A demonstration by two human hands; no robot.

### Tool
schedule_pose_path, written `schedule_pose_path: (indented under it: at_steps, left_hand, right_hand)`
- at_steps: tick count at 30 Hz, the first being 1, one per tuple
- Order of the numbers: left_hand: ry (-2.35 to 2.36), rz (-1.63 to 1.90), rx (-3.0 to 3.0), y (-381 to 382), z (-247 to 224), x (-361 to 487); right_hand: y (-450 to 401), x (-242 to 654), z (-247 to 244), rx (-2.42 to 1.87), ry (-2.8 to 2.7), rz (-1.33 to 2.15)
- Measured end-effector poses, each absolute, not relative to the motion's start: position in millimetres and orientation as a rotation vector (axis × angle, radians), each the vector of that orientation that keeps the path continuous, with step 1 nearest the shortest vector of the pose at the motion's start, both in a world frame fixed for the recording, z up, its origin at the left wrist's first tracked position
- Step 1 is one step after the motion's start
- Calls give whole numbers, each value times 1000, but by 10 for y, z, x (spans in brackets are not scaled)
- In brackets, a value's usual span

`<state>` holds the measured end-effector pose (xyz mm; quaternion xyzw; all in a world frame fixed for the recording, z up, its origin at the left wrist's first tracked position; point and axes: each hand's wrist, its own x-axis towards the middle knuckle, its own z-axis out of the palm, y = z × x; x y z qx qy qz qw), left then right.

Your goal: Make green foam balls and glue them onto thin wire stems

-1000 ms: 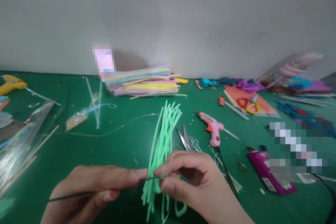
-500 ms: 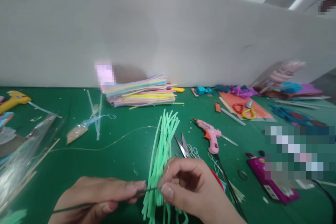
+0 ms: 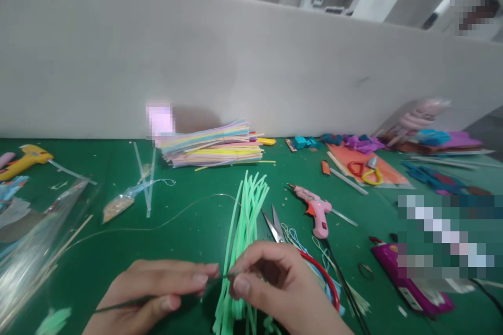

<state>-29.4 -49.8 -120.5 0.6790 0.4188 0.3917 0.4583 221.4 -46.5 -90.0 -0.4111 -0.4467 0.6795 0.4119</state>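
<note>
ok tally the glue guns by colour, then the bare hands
pink glue gun: 1
yellow glue gun: 1
hands, left hand and right hand: 2
total: 4
Not counted: a pink item by the left edge, too cut off to identify
</note>
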Motion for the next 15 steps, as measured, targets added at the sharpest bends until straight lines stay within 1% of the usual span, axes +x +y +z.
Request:
schedule_pose_path:
  at_steps: [5,7,9,11,13,14,15]
  left_hand:
    - [975,993,1050,-392,-1141,-37]
    - [1019,930,948,-330,-1143,35]
    - [1108,785,989,-294,-1183,26]
    - [1168,557,1149,-301,-1235,-46]
    - [1007,281,1276,-344,-1261,-121]
    - [935,207,1296,-370,-1255,-137]
    - [894,209,1325,-395,-1232,-129]
  right_hand:
    - [-423,2158,-946,-964,-1060,1561]
    - [-413,2166,-959,-939,-1077,1472]
    - [-405,2190,-972,-932,-1118,1304]
    - [-400,2226,-981,-939,-1188,994]
    - [-402,2267,-982,-907,-1321,593]
    - [-408,2288,-979,-870,-1417,399]
    - [-418,2308,-975,-829,-1522,228]
